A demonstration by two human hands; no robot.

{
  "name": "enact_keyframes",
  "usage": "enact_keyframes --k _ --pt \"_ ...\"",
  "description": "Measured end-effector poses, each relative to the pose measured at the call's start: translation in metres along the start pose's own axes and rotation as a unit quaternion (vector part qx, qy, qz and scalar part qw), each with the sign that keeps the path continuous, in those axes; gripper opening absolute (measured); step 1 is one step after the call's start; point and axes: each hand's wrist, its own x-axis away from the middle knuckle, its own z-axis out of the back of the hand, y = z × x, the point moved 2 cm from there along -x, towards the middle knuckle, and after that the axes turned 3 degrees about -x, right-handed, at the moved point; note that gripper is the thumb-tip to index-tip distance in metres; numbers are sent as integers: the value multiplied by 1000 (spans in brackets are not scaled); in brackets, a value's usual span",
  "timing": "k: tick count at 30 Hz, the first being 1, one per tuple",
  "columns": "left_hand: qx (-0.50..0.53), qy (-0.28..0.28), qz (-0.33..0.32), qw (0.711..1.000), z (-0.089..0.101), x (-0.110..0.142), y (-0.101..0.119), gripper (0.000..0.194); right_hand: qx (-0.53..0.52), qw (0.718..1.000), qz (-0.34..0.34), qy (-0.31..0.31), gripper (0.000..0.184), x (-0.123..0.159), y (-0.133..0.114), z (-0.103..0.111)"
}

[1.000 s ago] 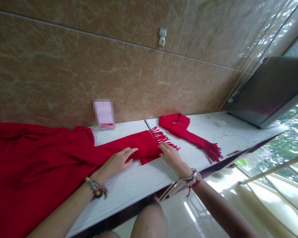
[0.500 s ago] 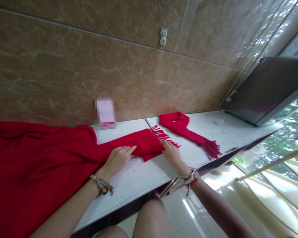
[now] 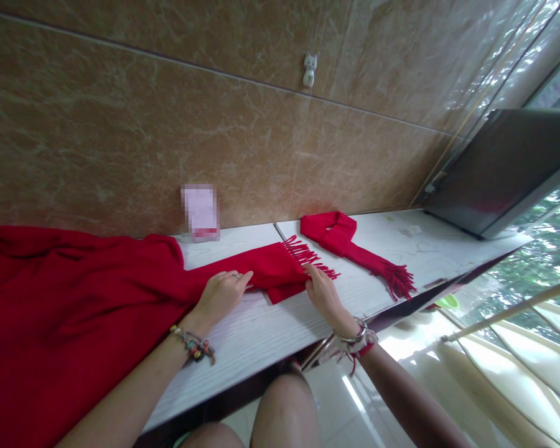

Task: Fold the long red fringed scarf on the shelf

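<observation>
The scarf [image 3: 327, 230] lies right of the cloth [image 3: 74, 323] on the counter [image 3: 242, 333], before the wall [image 3: 242, 124].

Hands [image 3: 271, 289] gripping red fringed scarf [image 3: 266, 264] edge.

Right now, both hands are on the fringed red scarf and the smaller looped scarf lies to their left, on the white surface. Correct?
Not quite: the head view shows the smaller looped scarf to the right of the hands. The rest stands.
</observation>
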Motion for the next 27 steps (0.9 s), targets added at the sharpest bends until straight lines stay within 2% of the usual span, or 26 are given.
enact_keyframes --k 3,7,10,17,23,27 --pt "1 -7 -7 1000 -1 0 1 27 37 999 -31 -11 36 0 -7 5" --pt "13 -3 3 1000 -3 1 0 25 89 991 -81 -55 30 -2 -12 7" --pt "20 4 6 1000 -3 1 0 25 76 992 -72 -76 34 -3 -11 5" --pt "29 30 -64 997 -2 1 2 30 32 999 -10 -10 46 1 -7 2" --pt "16 68 -60 996 5 3 -1 31 4 1000 23 12 52 3 -8 3" --pt "13 37 -79 996 9 2 4 29 22 1000 8 11 44 7 -12 4"
